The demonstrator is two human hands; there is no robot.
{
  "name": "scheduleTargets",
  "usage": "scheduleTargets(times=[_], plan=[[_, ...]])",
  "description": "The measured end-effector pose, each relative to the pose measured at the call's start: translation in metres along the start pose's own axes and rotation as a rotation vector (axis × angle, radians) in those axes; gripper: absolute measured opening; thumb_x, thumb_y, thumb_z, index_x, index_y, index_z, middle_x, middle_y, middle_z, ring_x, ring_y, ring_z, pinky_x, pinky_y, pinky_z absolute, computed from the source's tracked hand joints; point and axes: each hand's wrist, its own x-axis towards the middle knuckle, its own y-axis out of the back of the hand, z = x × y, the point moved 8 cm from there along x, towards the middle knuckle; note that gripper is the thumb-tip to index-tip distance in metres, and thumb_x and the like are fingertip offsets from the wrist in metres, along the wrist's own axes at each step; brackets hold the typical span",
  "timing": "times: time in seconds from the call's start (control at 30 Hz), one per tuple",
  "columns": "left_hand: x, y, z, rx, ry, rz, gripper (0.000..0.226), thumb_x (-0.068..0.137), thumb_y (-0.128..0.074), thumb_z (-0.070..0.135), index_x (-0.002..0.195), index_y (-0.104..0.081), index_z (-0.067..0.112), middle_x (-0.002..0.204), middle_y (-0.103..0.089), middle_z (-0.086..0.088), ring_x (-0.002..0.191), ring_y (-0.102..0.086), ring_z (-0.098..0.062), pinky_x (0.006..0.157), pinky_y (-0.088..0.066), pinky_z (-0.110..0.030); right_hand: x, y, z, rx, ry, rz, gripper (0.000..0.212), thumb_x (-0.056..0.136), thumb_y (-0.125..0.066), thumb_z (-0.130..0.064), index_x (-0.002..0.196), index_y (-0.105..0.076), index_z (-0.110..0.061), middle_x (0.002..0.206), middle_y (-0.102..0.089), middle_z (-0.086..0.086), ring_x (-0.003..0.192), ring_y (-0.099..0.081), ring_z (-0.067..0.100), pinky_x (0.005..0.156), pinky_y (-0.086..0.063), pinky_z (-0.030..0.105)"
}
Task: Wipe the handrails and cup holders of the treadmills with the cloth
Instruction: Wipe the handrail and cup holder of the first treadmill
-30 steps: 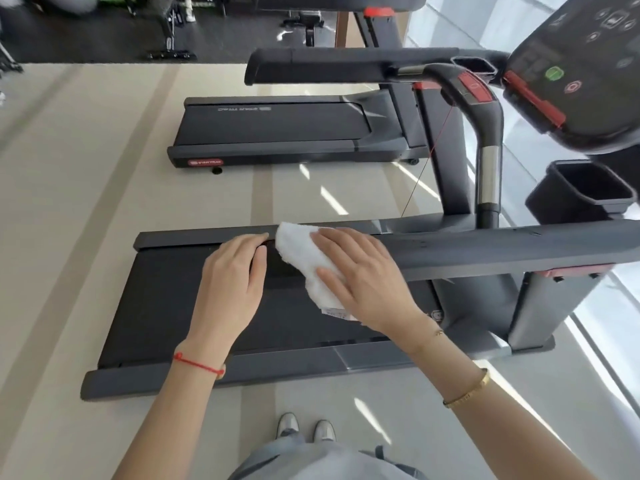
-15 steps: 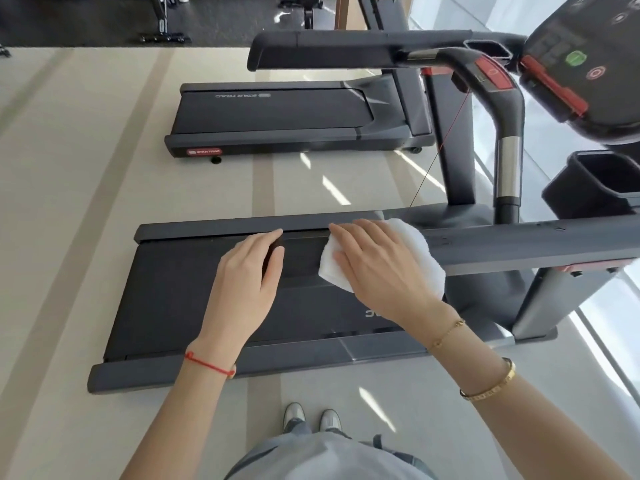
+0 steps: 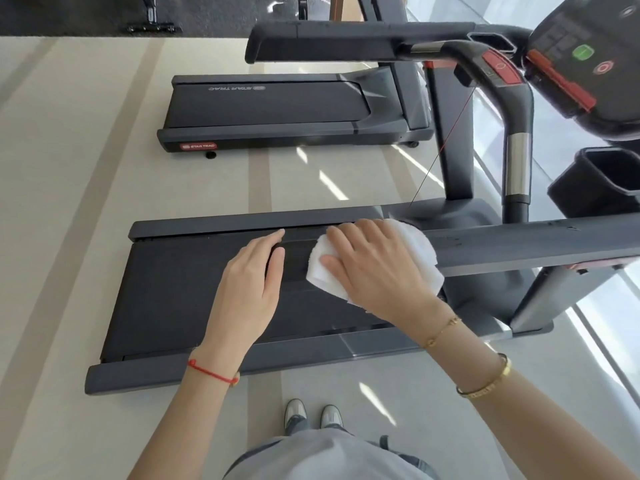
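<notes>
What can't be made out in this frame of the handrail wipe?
- Head view: the near handrail under the white cloth is hidden by cloth and right hand; whether it is clean there cannot be told.
- The rail's end is covered by the left hand.
- Cup holder: cut off by the right edge, inside in shadow.
- Console: cropped at the right edge; button markings too small to read.
</notes>
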Motion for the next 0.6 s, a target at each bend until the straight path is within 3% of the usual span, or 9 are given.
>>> scheduleTargets(times=[0.07,0.17,0.23,0.33,0.4,0.47,0.53,0.6], plan=[[-0.001,0.0,-0.003,-0.012,0.012,-0.001,0.043,0.103,-0.032,0.033,0.137,-0.052,0.016,0.135,-0.057,0.006,0.126,-0.051,-0.011,0.108,-0.041,-0.036,0.007,0.002,-0.016,0.034,0.021,0.031,0.051,0.105,-0.013,-0.042,0.112,-0.053,-0.012,0.094,-0.057,0.002,0.083,-0.05,0.027,0.078,-0.039,0.039],[-0.002,0.001,-0.005,-0.014,0.015,-0.005,0.042,0.102,-0.032,0.034,0.134,-0.054,0.017,0.133,-0.058,0.006,0.123,-0.052,-0.011,0.106,-0.042,-0.036,0.001,0.001,-0.011,0.091,0.106,0.016,0.055,0.105,-0.015,-0.048,0.132,-0.049,-0.015,0.119,-0.059,0.0,0.103,-0.054,0.026,0.089,-0.041,0.039],[-0.002,0.001,-0.005,-0.012,0.016,-0.004,0.041,0.103,-0.032,0.034,0.133,-0.054,0.018,0.13,-0.058,0.007,0.121,-0.053,-0.01,0.104,-0.044,-0.036,-0.006,0.002,0.014,0.109,0.104,-0.001,0.055,0.102,-0.019,-0.055,0.134,-0.049,-0.022,0.127,-0.058,-0.005,0.107,-0.057,0.024,0.091,-0.042,0.039],[-0.003,0.001,-0.006,-0.01,0.019,-0.006,0.04,0.103,-0.032,0.035,0.133,-0.054,0.019,0.13,-0.058,0.009,0.12,-0.053,-0.009,0.104,-0.044,-0.034,-0.008,-0.003,0.044,0.018,-0.024,-0.074,0.06,0.098,-0.008,-0.061,0.123,-0.051,-0.027,0.111,-0.061,-0.005,0.09,-0.057,0.026,0.084,-0.042,0.039],[-0.002,0.001,-0.006,-0.007,0.012,-0.008,0.038,0.103,-0.033,0.032,0.133,-0.054,0.019,0.13,-0.058,0.009,0.12,-0.053,-0.009,0.104,-0.043,-0.032,-0.001,-0.004,0.034,-0.03,-0.069,-0.072,0.066,0.096,0.005,-0.056,0.109,-0.051,-0.022,0.094,-0.058,-0.001,0.078,-0.05,0.026,0.077,-0.039,0.039],[-0.002,0.001,-0.005,-0.008,0.009,-0.012,0.038,0.103,-0.034,0.03,0.133,-0.054,0.017,0.129,-0.058,0.007,0.12,-0.053,-0.011,0.103,-0.043,-0.033,0.007,-0.002,0.011,-0.013,-0.048,-0.033,0.065,0.098,0.005,-0.053,0.101,-0.05,-0.018,0.086,-0.052,0.001,0.075,-0.047,0.026,0.075,-0.037,0.039],[-0.002,0.001,-0.006,-0.015,0.012,-0.017,0.038,0.103,-0.034,0.03,0.133,-0.054,0.016,0.13,-0.058,0.005,0.12,-0.054,-0.012,0.103,-0.044,-0.035,0.012,0.0,-0.011,0.028,0.008,0.024,0.062,0.101,-0.003,-0.052,0.105,-0.052,-0.015,0.089,-0.053,0.002,0.079,-0.049,0.027,0.077,-0.038,0.039],[-0.003,0.001,-0.006,-0.023,0.015,-0.014,0.039,0.103,-0.034,0.03,0.133,-0.054,0.016,0.13,-0.058,0.005,0.12,-0.054,-0.012,0.102,-0.044,-0.038,0.012,-0.001,-0.021,0.07,0.081,0.023,0.062,0.102,-0.009,-0.054,0.122,-0.051,-0.013,0.105,-0.056,0.002,0.09,-0.053,0.026,0.083,-0.04,0.039]])
